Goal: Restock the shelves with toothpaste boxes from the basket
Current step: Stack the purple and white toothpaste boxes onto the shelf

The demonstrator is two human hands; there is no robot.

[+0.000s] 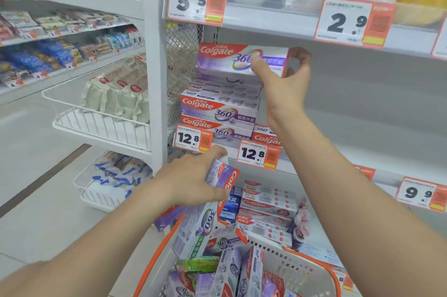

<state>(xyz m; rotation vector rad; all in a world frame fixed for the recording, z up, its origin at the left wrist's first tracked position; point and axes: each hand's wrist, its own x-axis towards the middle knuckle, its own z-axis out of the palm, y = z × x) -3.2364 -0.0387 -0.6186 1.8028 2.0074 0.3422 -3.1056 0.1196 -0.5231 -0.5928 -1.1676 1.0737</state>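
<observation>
My right hand (284, 83) grips the right end of a purple-and-red toothpaste box (225, 58), holding it level just above a stack of like boxes (217, 110) at the left end of the middle shelf (338, 112). Lower down, my left hand (191, 180) is shut on a second purple toothpaste box (225, 174), tilted, above the basket. The white basket with an orange rim (290, 260) sits at the bottom of the view and holds several purple, green and red toothpaste boxes (232, 270).
Price tags reading 12.8 (258, 154) hang on the middle shelf's front edge. The shelf below holds red-and-white boxes (268, 202). A white upright post (153, 66) stands left of the stack. Wire baskets (101, 122) with bagged goods jut out at the left.
</observation>
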